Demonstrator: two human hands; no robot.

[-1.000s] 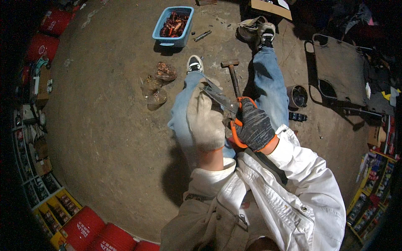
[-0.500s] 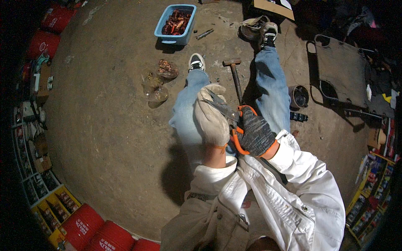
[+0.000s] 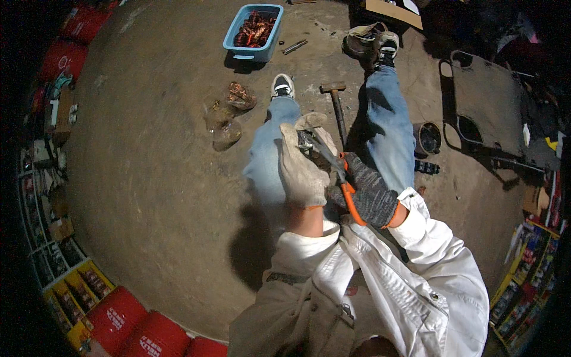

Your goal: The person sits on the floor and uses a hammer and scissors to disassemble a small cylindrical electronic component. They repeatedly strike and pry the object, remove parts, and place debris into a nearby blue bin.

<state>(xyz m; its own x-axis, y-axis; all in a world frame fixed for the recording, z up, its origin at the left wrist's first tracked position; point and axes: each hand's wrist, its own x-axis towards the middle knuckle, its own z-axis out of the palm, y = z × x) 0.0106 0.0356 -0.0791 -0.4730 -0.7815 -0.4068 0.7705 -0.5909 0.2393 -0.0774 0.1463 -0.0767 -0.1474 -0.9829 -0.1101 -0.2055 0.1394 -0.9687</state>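
Orange-handled snips (image 3: 339,171) have been turned since the earlier frame, and a small metal piece (image 3: 305,141) has come into sight in the gloved left hand (image 3: 294,175), beside their blades; whether it is touched by them cannot be told. Both things are held above the floor (image 3: 148,178). The snips look stiff and fairly heavy, best gripped by their handles. The piece seems light, rigid and perhaps slippery, best pinched at its edges. It is cupped by half-curled fingers; the handles are wrapped by the right hand (image 3: 375,190), which is nearly closed.
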